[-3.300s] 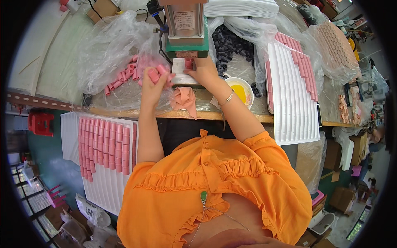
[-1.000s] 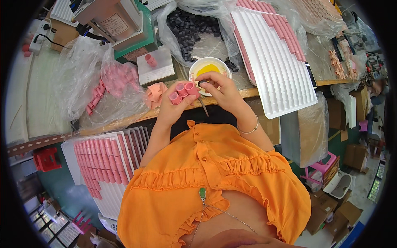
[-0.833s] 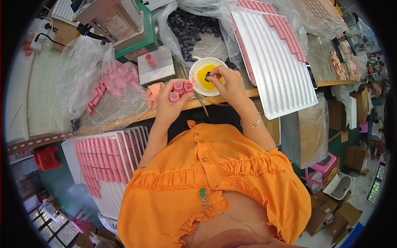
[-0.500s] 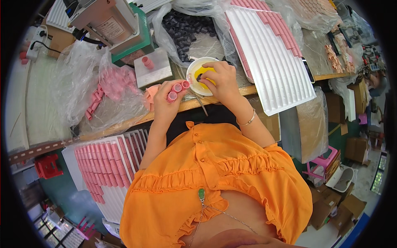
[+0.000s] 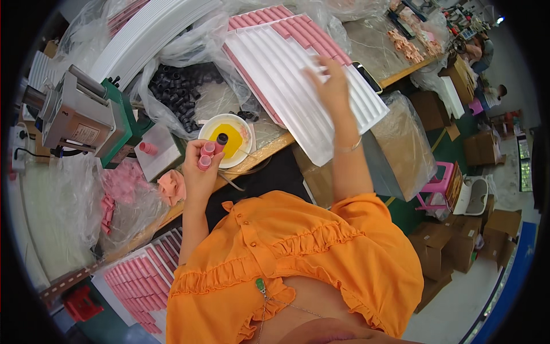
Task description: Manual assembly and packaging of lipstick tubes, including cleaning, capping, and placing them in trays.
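Observation:
My left hand [image 5: 197,175] is closed around several short pink tubes [image 5: 205,163], held upright beside the bowl. The rearmost tube carries a black ring-shaped piece [image 5: 222,138] on its top end. Just beyond them is a white bowl [image 5: 207,126] with yellow liquid [image 5: 235,143] in it. My right hand [image 5: 333,89], blurred, hovers over a white ridged tray [image 5: 286,86] with its fingers apart and nothing seen in them. Rows of pink tubes [image 5: 312,35] lie in the tray's far grooves, close to that hand.
A clear bag of black rings [image 5: 177,94] lies behind the bowl. At the left stands a green-based press [image 5: 91,126], with a pink tube [image 5: 148,148] on its metal block. A phone [image 5: 367,77] rests by the tray. Another loaded tray [image 5: 137,281] is below the table's wooden edge.
My right hand has moved from the bowl to the ridged tray. One tube in my left hand now has a black piece on its end. The whole view has turned rightward.

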`<state>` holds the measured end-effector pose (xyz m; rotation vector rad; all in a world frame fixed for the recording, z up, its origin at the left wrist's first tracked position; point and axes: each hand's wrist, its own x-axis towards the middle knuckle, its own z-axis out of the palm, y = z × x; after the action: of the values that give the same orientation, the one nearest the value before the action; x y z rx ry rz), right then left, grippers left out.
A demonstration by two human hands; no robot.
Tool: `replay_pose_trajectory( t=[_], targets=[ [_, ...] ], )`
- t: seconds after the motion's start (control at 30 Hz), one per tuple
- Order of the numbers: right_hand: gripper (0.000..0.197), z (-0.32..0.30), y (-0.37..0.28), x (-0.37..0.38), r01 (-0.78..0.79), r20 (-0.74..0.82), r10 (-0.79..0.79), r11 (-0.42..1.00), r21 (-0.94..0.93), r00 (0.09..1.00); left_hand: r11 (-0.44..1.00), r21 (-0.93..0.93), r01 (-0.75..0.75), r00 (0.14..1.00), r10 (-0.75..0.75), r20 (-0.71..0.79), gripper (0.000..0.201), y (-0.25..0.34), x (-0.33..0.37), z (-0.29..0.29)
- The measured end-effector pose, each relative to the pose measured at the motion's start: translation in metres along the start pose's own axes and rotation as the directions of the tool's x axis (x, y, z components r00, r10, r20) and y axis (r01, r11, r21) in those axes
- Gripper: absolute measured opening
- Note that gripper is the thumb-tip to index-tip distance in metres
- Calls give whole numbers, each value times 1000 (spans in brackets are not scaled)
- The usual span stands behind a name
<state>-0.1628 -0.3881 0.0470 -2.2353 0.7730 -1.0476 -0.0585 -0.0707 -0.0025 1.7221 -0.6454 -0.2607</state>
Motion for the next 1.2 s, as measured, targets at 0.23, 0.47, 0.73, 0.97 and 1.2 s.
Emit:
replay_pose_trajectory(
  t=[0.23,0.47,0.73,0.97,1.2],
  targets=[
    [43,-9,150,72,-272,-23,326,744,-611,945,998,55,33,996,-28,-87,28,3,3,-17],
    [31,-26,25,22,-50,35,57,984,-173,998,996,82,24,993,-14,-120,26,13,-3,-38],
    [42,76,-132,-98,415,523,-527,850,325,670,842,501,-202,977,206,47,28,38,-14,-62],
    [30,118,-150,-105,481,648,-535,830,283,542,941,325,-91,974,153,-170,24,4,-22,-101],
    [33,221,-184,-100,299,622,-434,901,316,651,945,297,139,932,-23,-363,48,-60,34,-136]
  ],
)
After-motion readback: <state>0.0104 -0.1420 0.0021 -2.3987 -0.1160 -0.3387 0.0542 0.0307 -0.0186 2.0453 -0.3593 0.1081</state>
